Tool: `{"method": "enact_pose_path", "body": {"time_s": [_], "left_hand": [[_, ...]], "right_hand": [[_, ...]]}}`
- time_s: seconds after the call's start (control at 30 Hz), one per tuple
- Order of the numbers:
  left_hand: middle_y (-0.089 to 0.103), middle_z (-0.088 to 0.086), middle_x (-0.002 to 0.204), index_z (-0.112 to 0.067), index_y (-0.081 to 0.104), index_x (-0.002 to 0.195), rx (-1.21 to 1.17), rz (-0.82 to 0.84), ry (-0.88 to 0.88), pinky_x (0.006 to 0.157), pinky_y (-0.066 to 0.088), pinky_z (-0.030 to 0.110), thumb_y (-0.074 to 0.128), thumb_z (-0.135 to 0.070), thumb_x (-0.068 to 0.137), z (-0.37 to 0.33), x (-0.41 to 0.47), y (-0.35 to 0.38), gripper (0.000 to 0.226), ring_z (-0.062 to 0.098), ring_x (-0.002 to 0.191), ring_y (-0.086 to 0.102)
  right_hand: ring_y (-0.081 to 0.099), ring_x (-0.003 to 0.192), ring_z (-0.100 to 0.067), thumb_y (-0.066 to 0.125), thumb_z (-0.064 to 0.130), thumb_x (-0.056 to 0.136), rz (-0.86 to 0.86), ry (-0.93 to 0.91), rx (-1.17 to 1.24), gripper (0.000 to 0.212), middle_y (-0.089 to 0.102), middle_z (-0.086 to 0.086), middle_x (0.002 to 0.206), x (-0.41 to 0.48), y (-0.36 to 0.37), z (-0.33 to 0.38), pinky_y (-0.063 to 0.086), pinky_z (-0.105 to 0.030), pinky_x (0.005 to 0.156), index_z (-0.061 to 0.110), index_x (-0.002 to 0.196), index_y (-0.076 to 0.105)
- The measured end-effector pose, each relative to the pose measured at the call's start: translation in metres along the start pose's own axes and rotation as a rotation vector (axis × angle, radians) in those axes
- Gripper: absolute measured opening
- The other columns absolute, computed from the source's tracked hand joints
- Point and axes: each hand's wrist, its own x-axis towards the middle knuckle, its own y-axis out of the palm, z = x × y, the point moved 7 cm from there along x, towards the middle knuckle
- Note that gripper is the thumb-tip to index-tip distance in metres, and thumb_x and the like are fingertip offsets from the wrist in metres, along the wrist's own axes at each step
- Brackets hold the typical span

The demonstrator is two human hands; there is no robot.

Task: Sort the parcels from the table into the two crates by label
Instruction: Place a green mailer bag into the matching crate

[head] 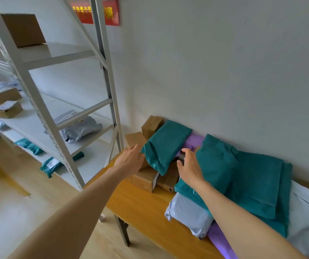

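While both arms are stretched forward, a white metal shelving rack is recorded at the left, with boxes and mailers laid on its shelves. A wooden table is set against the far wall at the right, and the parcels are heaped on it. Large teal mailers are stacked at the right over a grey mailer. A smaller teal mailer is propped on cardboard boxes at the table's left end. The left hand is held wide, its straight fingers laid at that mailer's left edge. The right hand is placed at its right edge, thumb and fingers apart about something small and dark; whether it is gripped cannot be told.
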Motion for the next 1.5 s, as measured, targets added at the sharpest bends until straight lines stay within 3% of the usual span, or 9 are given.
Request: {"method": "enact_pose_path", "body": {"time_s": [0.13, 0.4, 0.53, 0.73, 0.8, 1.0, 1.2, 1.37, 1.5], "left_hand": [[0.053, 0.008, 0.135, -0.022, 0.035, 0.144, 0.025, 0.075, 0.02, 0.088, 0.046, 0.033, 0.039, -0.025, 0.101, 0.006, 0.048, 0.0, 0.043, 0.025, 0.119, 0.053], [0.059, 0.008, 0.127, -0.016, 0.036, 0.142, 0.045, 0.141, 0.077, 0.083, 0.047, 0.029, 0.037, -0.021, 0.102, 0.018, 0.116, 0.013, 0.04, 0.021, 0.105, 0.058], [0.06, 0.007, 0.123, -0.018, 0.032, 0.145, 0.071, 0.205, 0.127, 0.08, 0.049, 0.029, 0.037, -0.022, 0.101, 0.024, 0.154, 0.027, 0.044, 0.022, 0.104, 0.06], [0.063, 0.007, 0.096, -0.012, 0.042, 0.124, 0.102, 0.352, 0.256, 0.07, 0.056, 0.04, 0.04, -0.019, 0.099, 0.017, 0.2, 0.047, 0.026, 0.025, 0.084, 0.063], [0.062, 0.004, 0.09, -0.01, 0.038, 0.129, 0.125, 0.414, 0.305, 0.064, 0.052, 0.038, 0.043, -0.017, 0.097, 0.012, 0.21, 0.056, 0.033, 0.021, 0.075, 0.059], [0.061, 0.006, 0.088, -0.006, 0.024, 0.14, 0.174, 0.577, 0.306, 0.071, 0.052, 0.04, 0.042, -0.009, 0.093, 0.011, 0.23, 0.086, 0.051, 0.025, 0.079, 0.061], [0.051, 0.004, 0.085, 0.002, 0.03, 0.131, -0.071, 0.685, 0.175, 0.066, 0.043, 0.032, 0.043, -0.005, 0.093, 0.016, 0.246, 0.104, 0.041, 0.022, 0.082, 0.054], [0.049, 0.005, 0.08, -0.003, 0.053, 0.093, -0.312, 0.62, 0.027, 0.056, 0.037, 0.024, 0.044, 0.002, 0.09, 0.017, 0.261, 0.105, 0.011, 0.013, 0.066, 0.045], [0.062, 0.02, 0.102, 0.01, 0.059, 0.115, -0.457, 0.643, -0.042, 0.071, 0.049, 0.03, 0.043, 0.001, 0.094, 0.013, 0.266, 0.107, 0.029, 0.024, 0.086, 0.054]], "right_hand": [[0.048, 0.125, -0.022, 0.05, 0.014, 0.098, 0.036, 0.02, 0.017, 0.045, 0.039, -0.008, 0.143, 0.044, 0.013, 0.0, 0.045, -0.031, 0.095, 0.01, 0.14, 0.035], [0.047, 0.124, -0.022, 0.049, 0.016, 0.099, 0.052, 0.098, -0.005, 0.046, 0.032, -0.008, 0.146, 0.093, 0.04, -0.006, 0.04, -0.025, 0.091, 0.012, 0.142, 0.033], [0.045, 0.126, -0.023, 0.049, 0.019, 0.099, 0.042, 0.161, -0.006, 0.048, 0.03, -0.006, 0.148, 0.113, 0.051, -0.01, 0.041, -0.033, 0.098, 0.014, 0.143, 0.033], [0.037, 0.135, -0.022, 0.051, 0.024, 0.098, 0.052, 0.254, -0.002, 0.049, 0.028, -0.004, 0.15, 0.135, 0.075, -0.013, 0.034, -0.036, 0.108, 0.019, 0.144, 0.036], [0.033, 0.138, -0.023, 0.051, 0.025, 0.098, 0.054, 0.28, -0.021, 0.049, 0.028, -0.006, 0.15, 0.141, 0.083, -0.014, 0.033, -0.039, 0.112, 0.019, 0.144, 0.036], [0.029, 0.139, -0.027, 0.05, 0.039, 0.096, 0.03, 0.458, -0.049, 0.056, 0.026, -0.007, 0.152, 0.154, 0.1, -0.02, 0.03, -0.048, 0.112, 0.021, 0.147, 0.032], [0.029, 0.139, -0.028, 0.051, 0.047, 0.094, -0.021, 0.602, -0.003, 0.062, 0.024, -0.007, 0.153, 0.157, 0.111, -0.026, 0.029, -0.049, 0.111, 0.022, 0.146, 0.031], [0.03, 0.137, -0.03, 0.05, 0.059, 0.089, -0.035, 0.714, 0.06, 0.074, 0.025, -0.009, 0.151, 0.162, 0.112, -0.027, 0.029, -0.051, 0.111, 0.02, 0.147, 0.026], [0.032, 0.134, -0.034, 0.053, 0.061, 0.086, -0.078, 0.773, 0.129, 0.082, 0.029, -0.014, 0.147, 0.168, 0.107, -0.028, 0.031, -0.049, 0.111, 0.014, 0.147, 0.025]]}}
